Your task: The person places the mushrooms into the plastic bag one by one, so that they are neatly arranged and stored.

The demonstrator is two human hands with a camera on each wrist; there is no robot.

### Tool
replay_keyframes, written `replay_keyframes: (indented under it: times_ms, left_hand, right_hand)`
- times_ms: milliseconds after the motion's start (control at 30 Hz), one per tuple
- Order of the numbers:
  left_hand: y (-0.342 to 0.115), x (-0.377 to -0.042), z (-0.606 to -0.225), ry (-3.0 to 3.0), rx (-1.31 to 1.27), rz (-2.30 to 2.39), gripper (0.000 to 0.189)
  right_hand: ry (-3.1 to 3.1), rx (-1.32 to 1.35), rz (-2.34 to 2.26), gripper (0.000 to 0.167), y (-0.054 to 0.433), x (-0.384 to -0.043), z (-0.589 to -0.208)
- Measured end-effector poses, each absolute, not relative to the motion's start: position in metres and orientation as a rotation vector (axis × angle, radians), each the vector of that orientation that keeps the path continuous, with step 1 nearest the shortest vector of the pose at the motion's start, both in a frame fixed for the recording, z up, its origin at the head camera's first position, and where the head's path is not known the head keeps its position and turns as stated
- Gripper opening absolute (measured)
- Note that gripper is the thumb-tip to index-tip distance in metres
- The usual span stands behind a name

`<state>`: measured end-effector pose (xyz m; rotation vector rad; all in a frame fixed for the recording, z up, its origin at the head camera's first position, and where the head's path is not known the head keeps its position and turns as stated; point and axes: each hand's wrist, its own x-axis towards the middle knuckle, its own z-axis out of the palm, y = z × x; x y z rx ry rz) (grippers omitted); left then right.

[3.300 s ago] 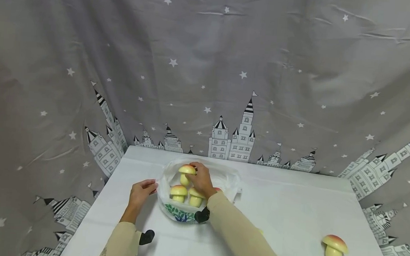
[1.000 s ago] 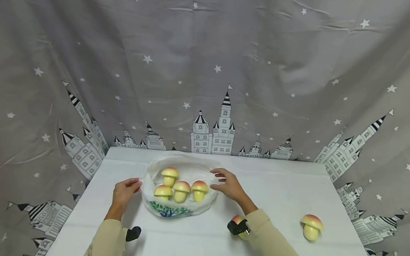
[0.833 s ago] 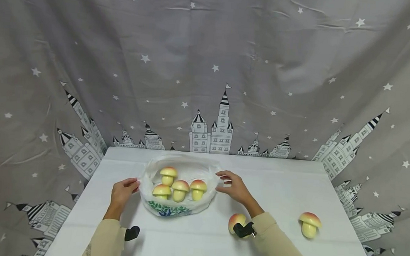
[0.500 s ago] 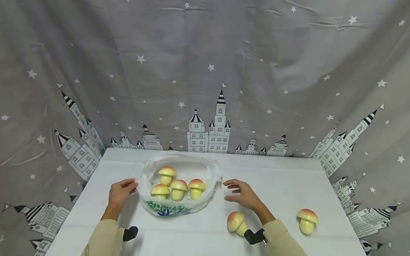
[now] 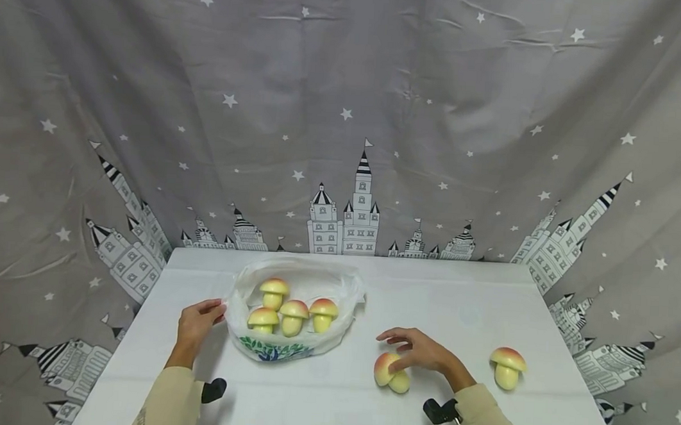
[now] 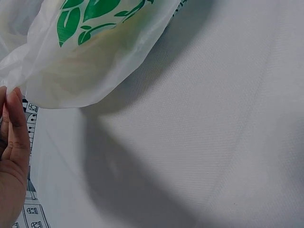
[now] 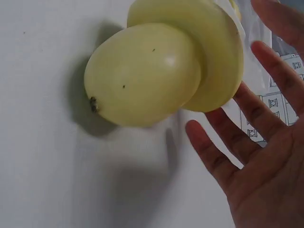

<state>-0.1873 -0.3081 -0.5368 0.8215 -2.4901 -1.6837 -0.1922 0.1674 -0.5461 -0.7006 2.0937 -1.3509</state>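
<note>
My left hand (image 5: 196, 324) pinches the left rim of a white plastic bag (image 5: 341, 328) printed with green leaves, its mouth spread wide. Inside lie several toy mushrooms (image 5: 293, 316) with yellow stems and reddish caps. To the right of the bag, my right hand (image 5: 425, 352) hovers over another toy mushroom (image 5: 383, 367) lying tilted on the table. In the right wrist view its fingers are spread beside the cap of this mushroom (image 7: 142, 71), not closed around it. The left wrist view shows the fingertips of the left hand (image 6: 14, 152) at the bag's edge.
One more toy mushroom (image 5: 507, 367) rests farther right on the white-covered table (image 5: 307, 410). A grey curtain (image 5: 252, 137) with stars and castles hangs behind and beside the table. Black wrist cameras (image 5: 441, 411) project from the sleeves.
The right hand has let go of a mushroom in the bag, come out, and moved right and nearer, down to the loose mushroom. The left hand still holds the rim. The head view has shifted.
</note>
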Motion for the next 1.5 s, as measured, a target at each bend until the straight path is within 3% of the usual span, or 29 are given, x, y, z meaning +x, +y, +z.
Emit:
replay_keyframes:
  times_ms: [200,633,867,1500]
  left_hand:
    - [-0.317,-0.191,-0.551,-2.427,0.832,-1.741,0.041]
    - [-0.311,-0.192,-0.547,-2.420,0.800,-1.731,0.040]
    - [-0.345,-0.226,-0.620,-2.467,0.786,-1.582,0.035]
    - [-0.307,-0.187,-0.534,-2.445,0.768,-1.713,0.036]
  right_hand:
    - [2.038,-0.783,-1.290,0.055,0.172,-0.189,-0.550]
    - [2.001,-0.704,-1.340,0.049,0.170,-0.182,-0.557]
    - [1.982,-0.696,-1.382,0.045,0.167,-0.184,-0.563]
    - [2.174,-0.585,-1.535,0.045,0.154,-0.204,-0.557]
